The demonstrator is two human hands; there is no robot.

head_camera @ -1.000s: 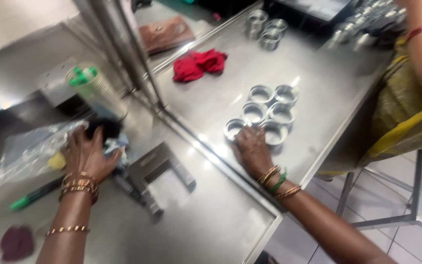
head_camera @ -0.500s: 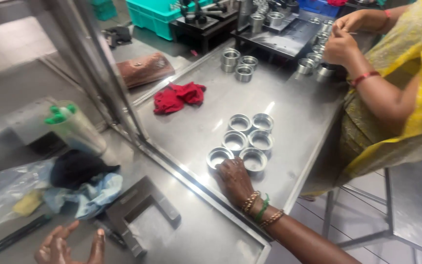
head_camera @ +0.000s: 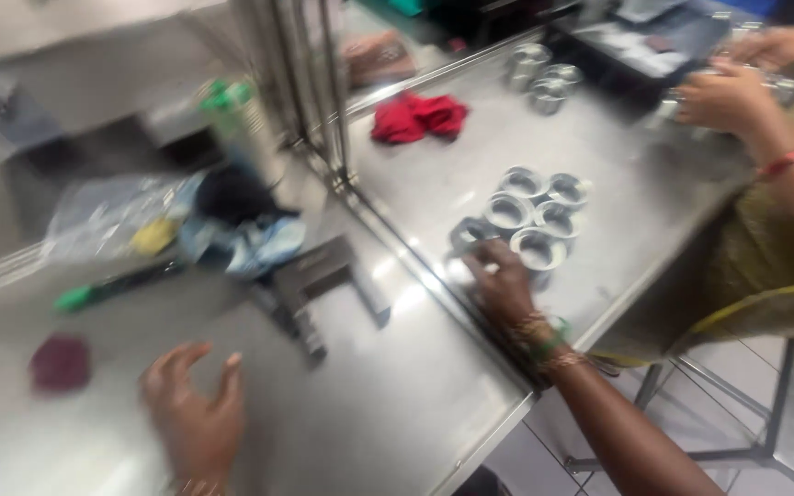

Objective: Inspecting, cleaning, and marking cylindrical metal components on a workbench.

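Observation:
My right hand point(head_camera: 500, 280) rests on the steel table point(head_camera: 599, 156), fingers touching the nearest of several shiny metal rings point(head_camera: 530, 216) grouped there. Whether it grips that ring is unclear in the blur. My left hand point(head_camera: 190, 404) hovers over the near steel surface with its fingers spread and nothing in it. A grey metal bracket point(head_camera: 319, 285) lies between my two hands. A dark red cloth scrap point(head_camera: 59, 361) lies left of my left hand.
Another person in yellow point(head_camera: 783, 239) works at the far right with both hands point(head_camera: 732, 87) at a dark tray. A red cloth point(head_camera: 415, 118), more metal rings point(head_camera: 539, 73), a green-capped bottle point(head_camera: 232, 115), a green marker point(head_camera: 107, 287), a plastic bag with dark cloth point(head_camera: 186, 220) and upright steel posts point(head_camera: 300, 83) are here.
My left hand pulled back from the dark cloth toward me and opened. My right hand stayed at the rings. The view shifted right and down.

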